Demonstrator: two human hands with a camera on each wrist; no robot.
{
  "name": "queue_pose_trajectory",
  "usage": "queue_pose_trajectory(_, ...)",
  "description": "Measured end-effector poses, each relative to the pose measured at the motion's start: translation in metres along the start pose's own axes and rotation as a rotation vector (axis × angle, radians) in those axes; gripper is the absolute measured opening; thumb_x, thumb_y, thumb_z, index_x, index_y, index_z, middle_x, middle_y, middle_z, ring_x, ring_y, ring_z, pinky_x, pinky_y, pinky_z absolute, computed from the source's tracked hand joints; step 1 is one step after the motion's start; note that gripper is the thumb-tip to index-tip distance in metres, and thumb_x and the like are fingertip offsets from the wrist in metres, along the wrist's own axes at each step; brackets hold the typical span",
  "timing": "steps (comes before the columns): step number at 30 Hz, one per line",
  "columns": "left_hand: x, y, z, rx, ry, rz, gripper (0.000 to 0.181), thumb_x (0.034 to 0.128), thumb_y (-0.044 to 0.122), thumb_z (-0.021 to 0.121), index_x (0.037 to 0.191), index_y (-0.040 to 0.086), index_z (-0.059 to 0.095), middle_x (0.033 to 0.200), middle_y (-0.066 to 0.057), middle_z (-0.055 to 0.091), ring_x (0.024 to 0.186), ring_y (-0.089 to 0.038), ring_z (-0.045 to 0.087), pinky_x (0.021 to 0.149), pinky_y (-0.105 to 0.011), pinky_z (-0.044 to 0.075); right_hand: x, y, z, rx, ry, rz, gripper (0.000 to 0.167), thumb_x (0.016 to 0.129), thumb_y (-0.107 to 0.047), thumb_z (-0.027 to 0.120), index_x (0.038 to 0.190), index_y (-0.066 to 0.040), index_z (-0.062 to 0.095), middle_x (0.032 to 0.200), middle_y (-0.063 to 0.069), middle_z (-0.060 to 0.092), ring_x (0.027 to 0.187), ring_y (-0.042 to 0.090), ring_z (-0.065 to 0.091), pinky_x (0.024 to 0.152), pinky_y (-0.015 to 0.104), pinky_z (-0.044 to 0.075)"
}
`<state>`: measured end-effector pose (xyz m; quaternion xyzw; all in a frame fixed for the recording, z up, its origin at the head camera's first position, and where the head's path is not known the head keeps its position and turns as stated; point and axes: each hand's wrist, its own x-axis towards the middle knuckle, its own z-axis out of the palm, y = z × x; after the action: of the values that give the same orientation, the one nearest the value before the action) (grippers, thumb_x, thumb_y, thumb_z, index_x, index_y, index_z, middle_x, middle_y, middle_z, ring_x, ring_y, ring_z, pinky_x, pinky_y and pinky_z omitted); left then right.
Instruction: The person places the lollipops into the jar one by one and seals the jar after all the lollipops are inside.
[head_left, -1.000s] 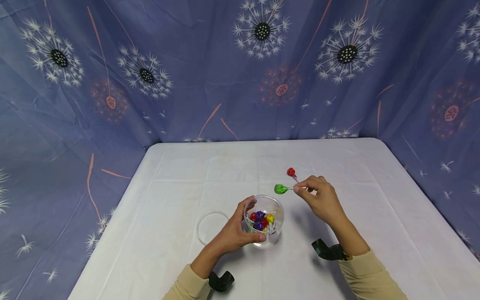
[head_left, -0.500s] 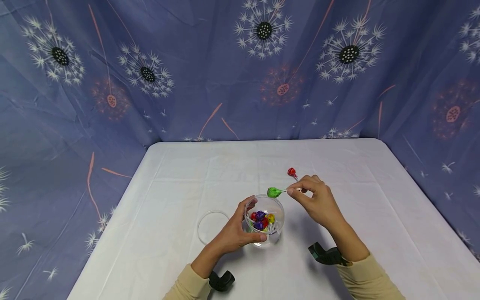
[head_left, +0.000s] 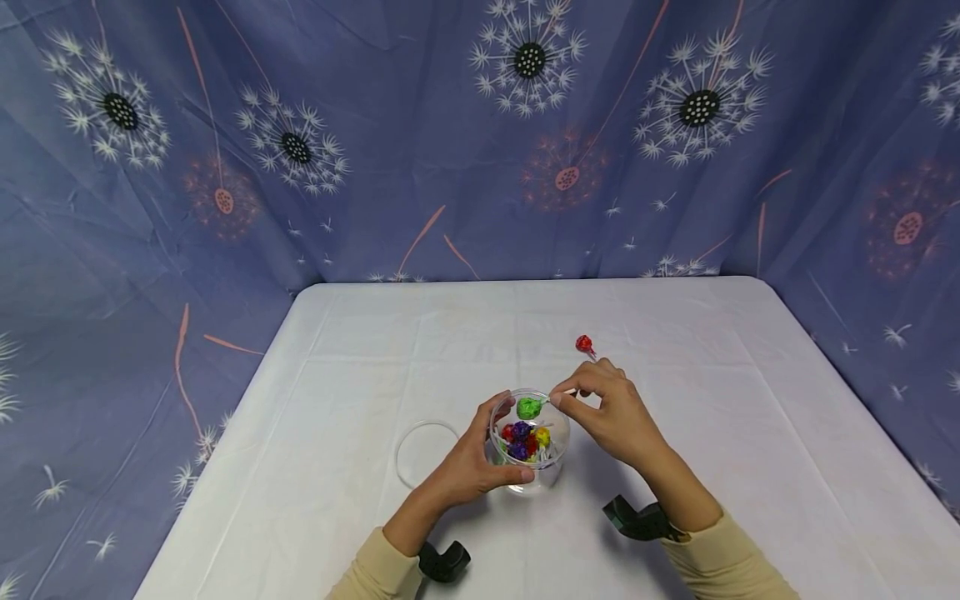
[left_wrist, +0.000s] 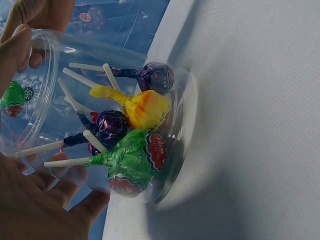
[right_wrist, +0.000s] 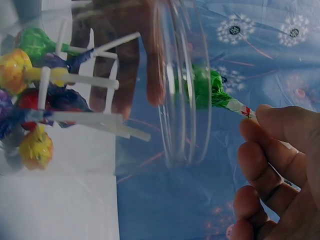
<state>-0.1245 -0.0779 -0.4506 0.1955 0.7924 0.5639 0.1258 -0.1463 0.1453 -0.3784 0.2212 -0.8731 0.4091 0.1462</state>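
Observation:
A clear plastic jar (head_left: pixel 558 450) stands on the white table, with several wrapped lollipops inside, among them a yellow lollipop (left_wrist: pixel 147 110) and a green-wrapped one at the jar's bottom. My left hand (head_left: pixel 468 468) grips the jar from the left, thumb at the near side and fingers round the far side. Between thumb and forefinger, my right hand (head_left: pixel 611 412) pinches the stick of another green lollipop (head_left: pixel 528 408). That lollipop's head is at the jar's mouth, above the others. Beyond my right hand lies a red lollipop (head_left: pixel 584 343), its stick partly hidden by the hand.
Left of the jar, a clear round lid or ring (head_left: pixel 400 442) lies flat on the white table (head_left: pixel 360 333). A blue curtain (head_left: pixel 420 150) with dandelion prints hangs behind the table and at its sides. Each wrist carries a black camera mount (head_left: pixel 444 562).
My right hand has moved left and slightly down, bringing the green lollipop from right of the jar to its mouth. The left hand and jar have stayed in place.

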Motion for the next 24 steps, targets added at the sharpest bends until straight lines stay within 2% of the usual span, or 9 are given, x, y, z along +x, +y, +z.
queue_pose_trajectory(5,-0.001,0.007,-0.001,-0.016,-0.009,-0.019,0.098,0.0755,0.030,0.080,0.149,0.027,0.015,0.154,-0.002,0.028,0.142,-0.023,0.030,0.115,-0.048,0.025,-0.002,-0.001,0.006,-0.019,-0.014,-0.044,0.009,0.078,-0.016,0.076,0.082,-0.024,0.073,0.072,-0.015,0.056,0.077,0.008,0.043,0.072,0.028,0.032)
queue_pose_trajectory(13,-0.009,0.035,-0.006,-0.024,-0.021,-0.024,0.094,0.0771,0.027,0.078,0.149,0.016,0.018,0.153,-0.006,0.029,0.142,-0.025,0.029,0.114,-0.048,0.025,-0.005,-0.002,0.014,-0.044,-0.025,-0.075,0.010,0.077,-0.016,0.077,0.077,-0.024,0.070,0.071,-0.017,0.054,0.075,0.003,0.038,0.074,0.028,0.029)
queue_pose_trajectory(24,-0.010,0.037,-0.006,-0.029,-0.003,-0.020,0.093,0.0764,0.027,0.079,0.148,0.017,0.020,0.152,-0.004,0.031,0.141,-0.024,0.031,0.114,-0.048,0.026,-0.006,0.000,0.022,-0.140,-0.025,-0.156,0.014,0.073,-0.014,0.079,0.071,-0.024,0.069,0.072,-0.017,0.057,0.076,0.003,0.037,0.074,0.029,0.026)
